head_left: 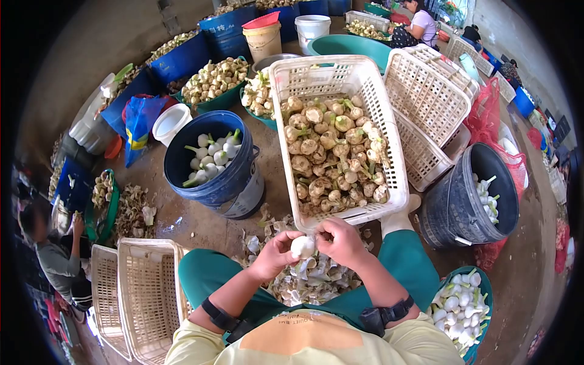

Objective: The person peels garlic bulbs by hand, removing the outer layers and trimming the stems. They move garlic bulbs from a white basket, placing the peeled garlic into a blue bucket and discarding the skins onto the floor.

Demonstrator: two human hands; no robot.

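Observation:
Between my thighs, just below the front rim of a white plastic crate (398, 176), I hold a peeled white garlic bulb (302, 247). My left hand (274, 255) grips the bulb's left side between thumb and fingers. Closed in a pinch, my right hand (340, 243) is at the bulb's upper right edge; what exactly sits between its fingertips is partly hidden. Unpeeled brown garlic bulbs (337, 146) fill the crate in front of me. Loose garlic skins (313, 280) lie in a heap below my hands.
A blue bucket (243, 176) at left and a dark bucket (441, 207) at right contain white bulbs. More white bulbs fill a green basin (462, 304) by my right leg. Stacked crates (149, 292) stand at left, others (426, 97) behind. Several people work around the room.

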